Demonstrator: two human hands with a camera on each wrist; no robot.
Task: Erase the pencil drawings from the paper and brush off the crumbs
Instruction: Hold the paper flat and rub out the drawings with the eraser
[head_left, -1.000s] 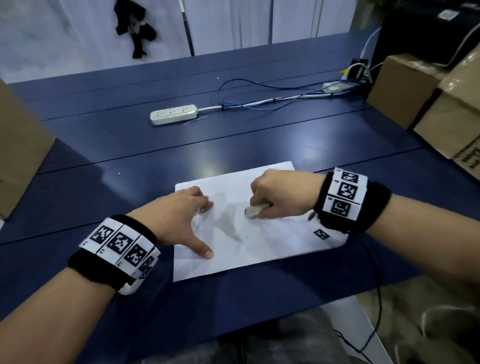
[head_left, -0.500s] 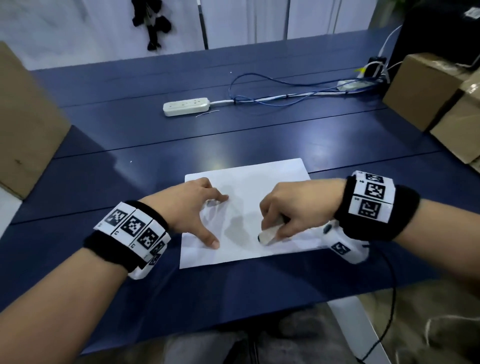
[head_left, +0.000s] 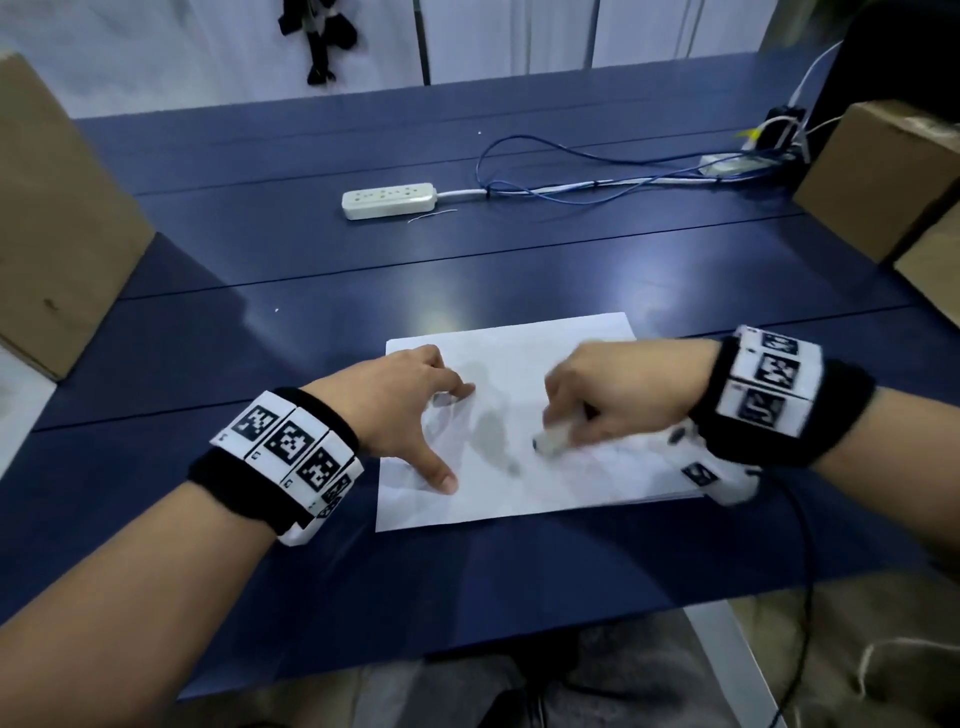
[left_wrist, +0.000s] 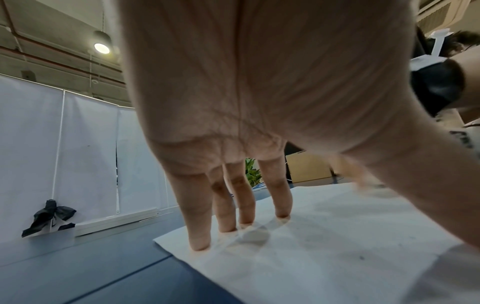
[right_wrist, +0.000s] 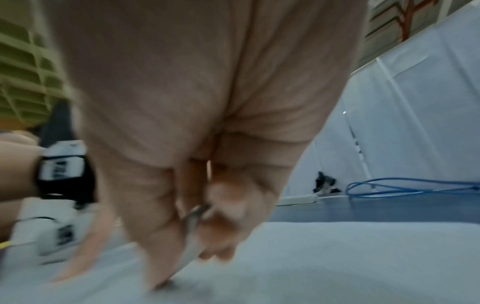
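A white sheet of paper (head_left: 524, 358) lies on the dark blue table (head_left: 519, 260), with a faint grey smudge (head_left: 493, 436) near its middle. My left hand (head_left: 410, 410) presses its left part flat with straight fingers (left_wrist: 200, 232) and spread thumb. My right hand (head_left: 608, 400) pinches a small white eraser (head_left: 553, 441) whose tip touches the paper right of the smudge. The right wrist view is blurred; the eraser (right_wrist: 191, 246) shows between thumb and curled fingers, low over the paper (right_wrist: 337, 257). A few dark specks dot the paper (left_wrist: 337, 236).
A white power strip (head_left: 388, 200) with blue and white cables (head_left: 571, 171) lies at the back of the table. Cardboard boxes stand at the far right (head_left: 878, 176) and at the left edge (head_left: 57, 218). A black cable hangs off the table's right front.
My right hand with the eraser slid from the sheet's middle toward the near right part and is blurred with motion now. My left hand kept pressing the paper in the same place.
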